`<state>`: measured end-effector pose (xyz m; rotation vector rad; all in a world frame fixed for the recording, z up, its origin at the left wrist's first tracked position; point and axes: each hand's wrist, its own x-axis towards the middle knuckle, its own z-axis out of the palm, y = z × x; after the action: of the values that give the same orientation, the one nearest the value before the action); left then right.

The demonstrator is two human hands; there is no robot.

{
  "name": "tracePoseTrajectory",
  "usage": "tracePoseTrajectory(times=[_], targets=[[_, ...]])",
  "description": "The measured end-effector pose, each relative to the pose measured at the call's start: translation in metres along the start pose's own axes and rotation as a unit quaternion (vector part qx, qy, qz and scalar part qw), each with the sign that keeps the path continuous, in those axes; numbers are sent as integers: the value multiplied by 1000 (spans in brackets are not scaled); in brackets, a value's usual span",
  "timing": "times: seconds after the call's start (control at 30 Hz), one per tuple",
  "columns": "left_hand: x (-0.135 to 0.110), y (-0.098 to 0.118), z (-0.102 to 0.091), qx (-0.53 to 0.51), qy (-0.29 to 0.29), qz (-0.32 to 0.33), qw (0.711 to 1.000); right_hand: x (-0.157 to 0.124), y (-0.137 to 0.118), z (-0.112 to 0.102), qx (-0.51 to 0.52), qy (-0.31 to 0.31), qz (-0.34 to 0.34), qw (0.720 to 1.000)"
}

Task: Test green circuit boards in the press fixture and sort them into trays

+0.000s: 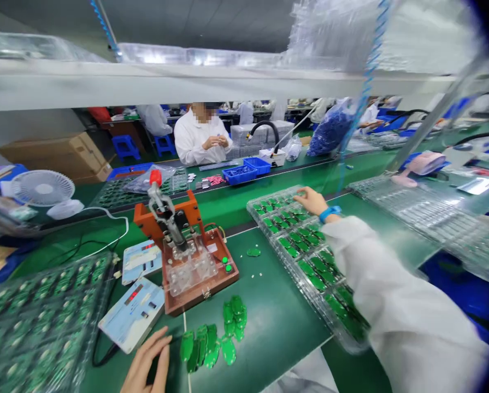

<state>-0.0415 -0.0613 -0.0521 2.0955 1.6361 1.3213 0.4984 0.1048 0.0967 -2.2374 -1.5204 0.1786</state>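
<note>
My left hand (148, 363) lies flat and open on the green mat near the front edge, just left of a fanned pile of small green circuit boards (215, 338). My right hand (312, 201), with a blue wristband and a white sleeve, reaches across a clear plastic tray (310, 256) of green boards to its far end; its fingers curl down among the boards and are partly hidden. An orange test fixture (187, 251) with a red-knobbed lever stands between my hands. One loose board (253, 251) lies beside the fixture.
Two white meter boxes (133, 311) sit left of the fixture. Another tray of boards (35, 322) fills the near left. A small white fan (43, 191) stands at the far left. Blue bins (244, 171) and a seated person in white (201, 139) are across the belt. Empty clear trays (424, 218) lie right.
</note>
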Motion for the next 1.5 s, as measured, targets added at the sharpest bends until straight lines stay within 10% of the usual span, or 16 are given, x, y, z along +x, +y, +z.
tracePoseTrajectory(times=[0.23,0.33,0.43,0.6,0.97,1.3,1.5], targets=[[3,15,-3,-49,-46,-11,998,-169,-66,-24,125,-170,-272,939],[5,20,-4,-71,-87,-1,994,-231,-78,18,156,-259,-347,888],[7,16,-10,-74,-162,22,984,-254,-87,83,174,-243,-332,895],[16,4,-20,-47,-267,68,960,-247,-97,148,182,-184,-304,917],[20,-4,-14,-9,-304,93,948,-234,-85,152,215,-222,-293,905],[62,12,-27,-90,-145,92,981,-208,-118,125,313,-220,-290,877],[121,13,6,-45,-90,150,984,-152,-176,147,290,-139,-375,870]])
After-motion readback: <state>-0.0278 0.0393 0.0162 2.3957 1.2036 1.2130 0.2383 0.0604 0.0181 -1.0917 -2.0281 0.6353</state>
